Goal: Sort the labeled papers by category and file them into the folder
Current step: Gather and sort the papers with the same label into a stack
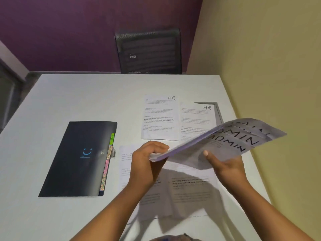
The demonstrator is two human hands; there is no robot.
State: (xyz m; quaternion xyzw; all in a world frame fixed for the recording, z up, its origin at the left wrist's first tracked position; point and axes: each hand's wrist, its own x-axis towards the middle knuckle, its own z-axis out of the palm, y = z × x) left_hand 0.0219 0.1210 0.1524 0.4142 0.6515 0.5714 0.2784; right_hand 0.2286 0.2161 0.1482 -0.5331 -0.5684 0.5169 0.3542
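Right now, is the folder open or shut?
Shut. The folder lies flat on the table, its dark cover down; only the coloured tabs stick out along its right edge.

A small office or meeting room. A plain white rectangular table (69, 94) fills the view, with a black mesh-backed office chair (148, 51) pushed in at its far edge. Behind it stand a deep purple wall (60, 28) and a pale yellow wall (269, 49). Paperwork marks the place as an office — printed white sheets hand-lettered "HR" (159, 117), a fanned stack of sheets lettered "ADMIN" (231, 141), and a black plastic expanding folder with coloured index tabs (78, 159).
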